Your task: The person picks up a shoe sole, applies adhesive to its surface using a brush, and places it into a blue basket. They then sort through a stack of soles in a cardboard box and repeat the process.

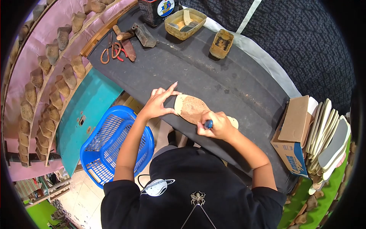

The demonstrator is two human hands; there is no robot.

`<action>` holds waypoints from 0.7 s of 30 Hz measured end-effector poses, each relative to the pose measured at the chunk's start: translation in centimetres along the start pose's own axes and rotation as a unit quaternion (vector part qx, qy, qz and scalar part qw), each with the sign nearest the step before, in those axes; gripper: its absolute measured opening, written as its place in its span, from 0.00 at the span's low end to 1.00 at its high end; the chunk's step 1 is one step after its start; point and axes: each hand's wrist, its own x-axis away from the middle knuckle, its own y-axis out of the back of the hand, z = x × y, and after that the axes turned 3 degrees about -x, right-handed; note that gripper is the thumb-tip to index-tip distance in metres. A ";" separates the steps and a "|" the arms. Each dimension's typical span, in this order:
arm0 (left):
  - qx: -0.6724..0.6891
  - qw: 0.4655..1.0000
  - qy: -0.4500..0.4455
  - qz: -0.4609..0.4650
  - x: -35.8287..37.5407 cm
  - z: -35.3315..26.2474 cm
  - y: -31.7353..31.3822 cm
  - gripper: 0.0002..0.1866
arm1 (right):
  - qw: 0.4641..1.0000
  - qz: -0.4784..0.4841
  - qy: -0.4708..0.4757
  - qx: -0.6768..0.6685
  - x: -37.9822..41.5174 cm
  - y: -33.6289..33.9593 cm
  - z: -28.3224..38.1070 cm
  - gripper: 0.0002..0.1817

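Observation:
A pale shoe insole (192, 109) with a rough brown patch lies near the front edge of the dark table. My left hand (160, 103) holds its left end, with the thumb on the near edge and the fingers on the far edge; the index finger sticks out. Wrapped round the blue handle of a tool (208, 124), my right hand (217, 126) presses over the middle of the insole. The tool's working end is hidden under that hand. The insole's cream right end (233, 122) shows beyond my knuckles.
At the back of the table (164, 61) lie a hammer (124, 35), pincers (116, 50), a metal block (145, 35) and two tubs (185, 23). A cardboard box (291, 129) and stacked soles (324, 129) stand right. A blue basket (116, 143) is at left.

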 end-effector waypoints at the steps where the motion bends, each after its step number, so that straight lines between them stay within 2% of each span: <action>1: 0.000 1.000 0.001 0.000 0.0 0.0 0.1 0.54 | 1.000 0.000 0.000 -0.001 0.2 0.3 0.0 0.15; 3: 0.012 0.999 0.024 0.030 0.0 -0.1 0.2 0.52 | 0.999 0.006 -0.043 0.026 0.2 0.7 0.3 0.12; 5: 0.010 0.999 0.022 0.026 0.0 0.0 0.2 0.53 | 0.999 0.012 -0.037 0.037 -0.3 0.5 0.0 0.12; 8: 0.012 0.999 0.023 0.026 -0.1 0.0 0.2 0.53 | 0.996 -0.080 -0.025 -0.030 -1.3 -0.9 -0.7 0.13; 11: 0.006 1.000 0.017 0.018 0.0 0.1 0.0 0.53 | 0.992 -0.120 -0.005 -0.048 -1.1 -2.7 -2.1 0.14; 13: -0.003 1.000 0.006 0.006 -0.1 0.1 0.1 0.55 | 0.991 -0.115 0.004 -0.066 -0.6 -2.4 -2.2 0.14; 15: 0.012 0.999 0.028 0.028 0.0 0.1 0.1 0.51 | 0.990 -0.117 0.012 -0.082 0.2 -1.5 -1.7 0.15; 21: -0.001 0.999 0.022 0.028 0.0 0.1 0.1 0.52 | 0.992 -0.110 -0.005 -0.055 2.4 1.5 -0.8 0.14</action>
